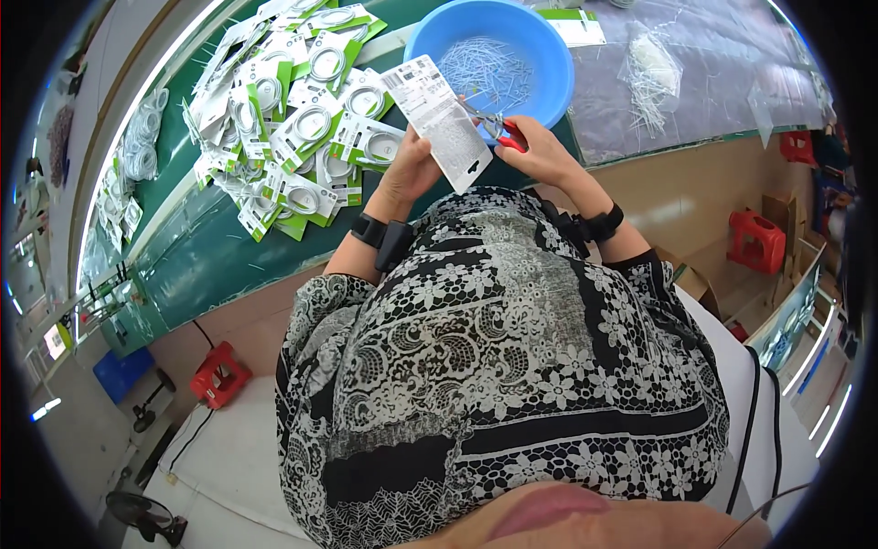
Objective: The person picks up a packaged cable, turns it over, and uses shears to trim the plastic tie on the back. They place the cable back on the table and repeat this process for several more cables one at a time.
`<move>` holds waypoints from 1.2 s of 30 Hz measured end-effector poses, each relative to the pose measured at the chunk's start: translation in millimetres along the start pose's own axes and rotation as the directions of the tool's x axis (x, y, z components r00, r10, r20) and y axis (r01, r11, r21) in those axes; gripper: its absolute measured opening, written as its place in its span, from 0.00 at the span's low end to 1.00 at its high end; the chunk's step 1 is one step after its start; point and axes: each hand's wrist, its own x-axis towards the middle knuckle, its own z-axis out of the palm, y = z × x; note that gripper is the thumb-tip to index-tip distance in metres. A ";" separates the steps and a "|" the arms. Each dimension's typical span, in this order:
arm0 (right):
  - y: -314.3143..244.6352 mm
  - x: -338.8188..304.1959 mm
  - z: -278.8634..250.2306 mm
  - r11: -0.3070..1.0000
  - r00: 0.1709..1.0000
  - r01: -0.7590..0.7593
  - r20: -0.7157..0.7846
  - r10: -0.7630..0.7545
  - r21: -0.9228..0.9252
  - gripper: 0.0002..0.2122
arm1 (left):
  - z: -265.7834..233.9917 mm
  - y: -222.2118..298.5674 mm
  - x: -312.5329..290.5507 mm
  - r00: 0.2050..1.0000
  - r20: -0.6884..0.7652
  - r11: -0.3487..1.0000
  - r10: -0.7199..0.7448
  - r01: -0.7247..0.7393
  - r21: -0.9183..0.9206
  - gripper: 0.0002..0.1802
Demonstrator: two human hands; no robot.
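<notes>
My left hand [412,174] grips a white cardboard package card [441,123] by its lower left edge, its printed back facing up and its hang hole toward me. In my right hand [541,156] is a pair of red-handled cutting pliers [512,137], with its metal jaws against the card's right edge. Whether the jaws are closed on anything is too small to tell. Just beyond the card stands a blue basin [555,69] holding many thin white plastic tie offcuts [485,73].
Carded white coiled cables [311,123] lie heaped on the green table [210,265] at left. A clear bag of white ties [651,78] rests on the grey covering at right. Red stools [756,242] stand on the floor, and a black fan [142,514] is at lower left.
</notes>
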 end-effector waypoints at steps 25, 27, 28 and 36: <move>-18.9 45.5 -4.8 0.877 0.951 0.306 -0.152 -0.268 0.369 0.09 | 5.9 11.9 3.1 0.987 0.026 0.950 -0.161 0.148 0.275 0.62; -23.9 42.6 -7.3 0.785 0.973 0.229 -0.120 -0.196 0.576 0.08 | 4.7 11.5 2.9 0.988 0.021 0.943 -0.151 0.137 0.304 0.62; -25.0 42.6 -6.5 0.786 0.973 0.229 -0.117 -0.198 0.575 0.08 | 4.4 11.1 3.0 0.990 0.017 0.934 -0.142 0.128 0.334 0.61; -28.8 43.6 -1.2 0.749 0.963 0.269 -0.161 -0.216 0.605 0.07 | 13.6 7.7 3.0 0.996 -0.072 0.925 -0.056 0.079 0.372 0.62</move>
